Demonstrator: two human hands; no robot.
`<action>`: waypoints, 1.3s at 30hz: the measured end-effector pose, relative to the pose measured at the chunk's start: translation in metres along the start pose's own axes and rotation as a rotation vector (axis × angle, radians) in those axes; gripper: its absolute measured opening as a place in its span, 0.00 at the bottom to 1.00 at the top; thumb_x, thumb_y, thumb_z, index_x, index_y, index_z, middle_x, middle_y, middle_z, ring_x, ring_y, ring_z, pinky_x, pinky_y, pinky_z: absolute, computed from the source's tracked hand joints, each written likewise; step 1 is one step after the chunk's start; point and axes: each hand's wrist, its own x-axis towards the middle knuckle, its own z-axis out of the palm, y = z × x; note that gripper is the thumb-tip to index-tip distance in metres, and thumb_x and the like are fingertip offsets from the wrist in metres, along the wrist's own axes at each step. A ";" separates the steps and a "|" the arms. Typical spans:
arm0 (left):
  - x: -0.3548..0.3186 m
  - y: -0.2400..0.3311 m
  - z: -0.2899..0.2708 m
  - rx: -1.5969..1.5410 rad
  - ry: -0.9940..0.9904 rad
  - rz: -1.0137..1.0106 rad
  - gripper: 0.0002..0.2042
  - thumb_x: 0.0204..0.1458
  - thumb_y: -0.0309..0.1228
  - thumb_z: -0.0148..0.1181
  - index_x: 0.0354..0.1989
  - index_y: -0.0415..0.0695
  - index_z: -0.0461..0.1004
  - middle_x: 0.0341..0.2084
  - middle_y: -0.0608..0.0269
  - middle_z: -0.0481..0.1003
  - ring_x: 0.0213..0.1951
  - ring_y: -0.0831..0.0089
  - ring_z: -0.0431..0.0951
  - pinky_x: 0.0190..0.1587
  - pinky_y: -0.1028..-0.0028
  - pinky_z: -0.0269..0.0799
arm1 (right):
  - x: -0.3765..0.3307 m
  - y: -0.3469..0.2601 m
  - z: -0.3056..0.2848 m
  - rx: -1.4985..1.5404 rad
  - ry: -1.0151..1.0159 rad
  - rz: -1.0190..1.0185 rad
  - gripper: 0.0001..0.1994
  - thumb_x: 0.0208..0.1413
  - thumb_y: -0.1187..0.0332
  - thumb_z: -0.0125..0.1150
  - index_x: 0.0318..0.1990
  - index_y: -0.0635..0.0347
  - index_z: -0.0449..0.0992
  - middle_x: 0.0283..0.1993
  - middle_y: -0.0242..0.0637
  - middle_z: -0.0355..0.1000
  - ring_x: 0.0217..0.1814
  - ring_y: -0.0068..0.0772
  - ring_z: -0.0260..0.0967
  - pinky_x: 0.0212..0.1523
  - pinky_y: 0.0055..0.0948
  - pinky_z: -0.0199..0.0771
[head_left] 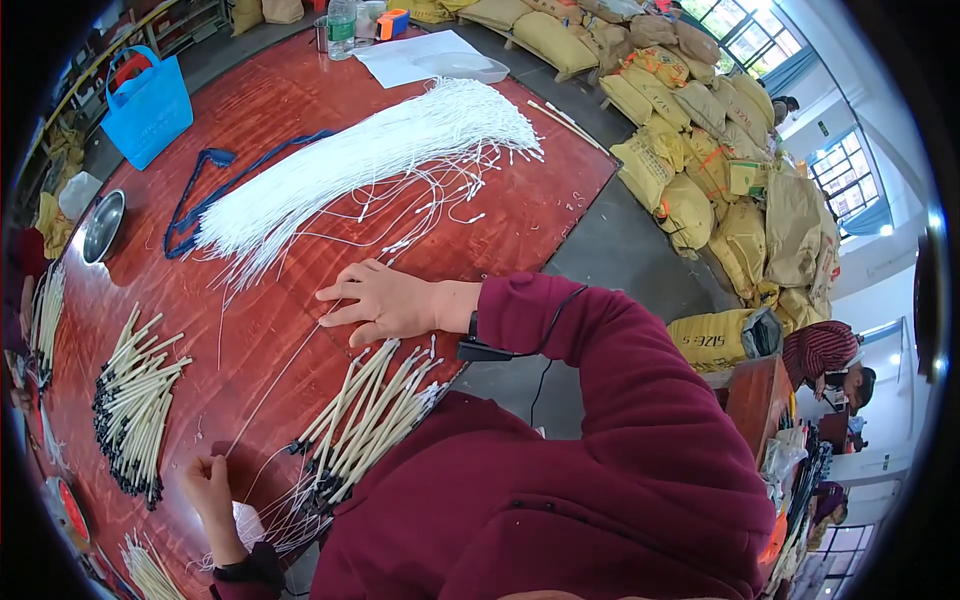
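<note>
My left hand is closed in a pinch on one end of a thin white cord. The cord runs taut up the red table to the fingertips of my right hand. That hand lies palm down over the tabletop, its fingers spread apart. Beyond it stretches a long bundle of white cords, with loose looped strands along its near side. Close to my body lies a bunch of cream rods with black ends and white strings. Another pile of cream rods with black ends rests left of my hands.
A dark blue strap lies beside the bundle. Around the red table edge are a metal bowl, a blue bag, a bottle and white paper. Stacked sacks stand at the far right.
</note>
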 end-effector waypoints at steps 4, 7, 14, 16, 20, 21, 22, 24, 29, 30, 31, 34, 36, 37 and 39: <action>-0.010 -0.008 0.007 0.271 0.122 0.188 0.09 0.55 0.26 0.65 0.25 0.37 0.75 0.16 0.66 0.73 0.19 0.81 0.68 0.22 0.74 0.62 | 0.000 0.001 0.002 0.009 -0.013 0.015 0.27 0.63 0.41 0.54 0.61 0.46 0.78 0.71 0.38 0.64 0.68 0.45 0.58 0.68 0.49 0.55; -0.004 -0.014 0.004 0.233 0.079 0.081 0.08 0.53 0.26 0.66 0.25 0.35 0.75 0.16 0.65 0.73 0.21 0.79 0.70 0.25 0.73 0.65 | -0.001 0.002 0.003 0.018 -0.017 0.024 0.30 0.63 0.37 0.51 0.62 0.45 0.78 0.72 0.37 0.63 0.69 0.46 0.57 0.68 0.50 0.55; -0.008 0.003 0.005 0.314 0.067 0.118 0.08 0.52 0.26 0.65 0.24 0.35 0.75 0.16 0.64 0.73 0.22 0.79 0.70 0.26 0.73 0.66 | 0.001 0.000 0.001 0.020 -0.010 0.036 0.29 0.63 0.38 0.52 0.62 0.45 0.78 0.72 0.37 0.63 0.69 0.45 0.57 0.69 0.50 0.54; -0.009 0.006 0.004 0.321 0.071 0.117 0.08 0.51 0.26 0.65 0.24 0.35 0.74 0.16 0.64 0.73 0.22 0.79 0.70 0.26 0.73 0.67 | 0.002 -0.002 0.000 0.026 -0.010 0.029 0.27 0.62 0.41 0.55 0.61 0.46 0.78 0.71 0.38 0.64 0.68 0.46 0.58 0.68 0.50 0.55; -0.029 -0.003 -0.006 0.267 0.074 0.112 0.09 0.51 0.28 0.65 0.24 0.35 0.75 0.16 0.60 0.74 0.21 0.74 0.73 0.26 0.69 0.68 | 0.010 0.002 0.003 0.024 -0.006 -0.077 0.25 0.60 0.48 0.61 0.61 0.49 0.79 0.70 0.41 0.66 0.67 0.47 0.61 0.68 0.48 0.57; -0.027 -0.010 -0.004 0.255 0.068 0.134 0.10 0.51 0.29 0.66 0.25 0.35 0.76 0.17 0.57 0.75 0.21 0.71 0.74 0.26 0.67 0.69 | 0.012 0.004 0.004 0.002 0.013 -0.146 0.25 0.59 0.50 0.62 0.61 0.49 0.78 0.70 0.41 0.65 0.66 0.47 0.62 0.67 0.47 0.58; -0.024 -0.008 0.001 0.391 0.072 0.192 0.12 0.52 0.32 0.65 0.25 0.34 0.77 0.17 0.50 0.76 0.21 0.61 0.77 0.26 0.63 0.70 | 0.010 -0.003 -0.002 -0.004 -0.012 -0.090 0.25 0.57 0.53 0.64 0.61 0.50 0.78 0.70 0.42 0.66 0.65 0.47 0.62 0.66 0.47 0.59; -0.030 0.027 0.007 0.366 -0.018 0.096 0.13 0.53 0.35 0.63 0.28 0.36 0.79 0.19 0.46 0.77 0.24 0.54 0.80 0.27 0.58 0.72 | 0.011 -0.009 -0.010 -0.005 -0.054 -0.061 0.25 0.56 0.59 0.64 0.61 0.51 0.78 0.71 0.42 0.65 0.66 0.47 0.62 0.66 0.47 0.59; -0.028 0.037 0.007 0.406 0.047 0.187 0.09 0.51 0.33 0.66 0.28 0.38 0.78 0.21 0.52 0.79 0.24 0.60 0.80 0.29 0.63 0.72 | 0.006 -0.011 -0.020 -0.062 -0.143 0.043 0.28 0.64 0.47 0.52 0.63 0.55 0.76 0.73 0.41 0.63 0.68 0.47 0.59 0.69 0.45 0.55; -0.027 0.041 0.000 0.413 0.070 0.159 0.09 0.51 0.33 0.66 0.28 0.38 0.78 0.21 0.52 0.79 0.24 0.60 0.80 0.29 0.63 0.72 | 0.010 -0.012 -0.020 -0.043 -0.151 0.014 0.28 0.64 0.47 0.52 0.63 0.55 0.76 0.73 0.41 0.63 0.68 0.47 0.59 0.69 0.45 0.55; -0.027 0.043 -0.008 0.401 0.088 0.130 0.10 0.50 0.34 0.68 0.28 0.39 0.78 0.21 0.53 0.79 0.25 0.58 0.80 0.29 0.62 0.73 | 0.014 -0.014 -0.020 -0.028 -0.158 0.022 0.28 0.65 0.46 0.51 0.63 0.55 0.76 0.73 0.41 0.63 0.68 0.48 0.58 0.69 0.45 0.54; -0.012 0.051 -0.022 0.476 0.202 0.182 0.11 0.50 0.34 0.69 0.30 0.39 0.77 0.25 0.53 0.79 0.29 0.55 0.81 0.32 0.60 0.74 | 0.015 -0.014 -0.021 -0.009 -0.176 0.038 0.28 0.67 0.45 0.49 0.63 0.56 0.76 0.73 0.41 0.62 0.69 0.48 0.58 0.70 0.45 0.53; 0.004 0.051 -0.027 0.575 0.304 0.253 0.11 0.50 0.34 0.68 0.33 0.39 0.76 0.28 0.53 0.79 0.32 0.54 0.81 0.34 0.59 0.75 | 0.015 -0.012 -0.018 -0.016 -0.163 0.041 0.29 0.68 0.44 0.47 0.63 0.56 0.76 0.73 0.41 0.62 0.69 0.48 0.58 0.71 0.45 0.53; 0.015 0.048 -0.025 0.701 0.364 0.329 0.10 0.51 0.32 0.67 0.36 0.40 0.76 0.33 0.53 0.78 0.38 0.54 0.80 0.38 0.59 0.76 | 0.016 -0.012 -0.016 -0.018 -0.156 0.039 0.29 0.69 0.44 0.46 0.63 0.56 0.76 0.73 0.42 0.62 0.69 0.48 0.57 0.71 0.45 0.53; 0.030 0.040 -0.028 0.831 0.437 0.388 0.10 0.51 0.31 0.65 0.39 0.42 0.76 0.37 0.54 0.76 0.44 0.55 0.80 0.42 0.59 0.77 | 0.017 -0.016 -0.013 -0.003 -0.155 0.026 0.29 0.68 0.43 0.48 0.63 0.56 0.76 0.73 0.41 0.62 0.69 0.48 0.58 0.70 0.45 0.53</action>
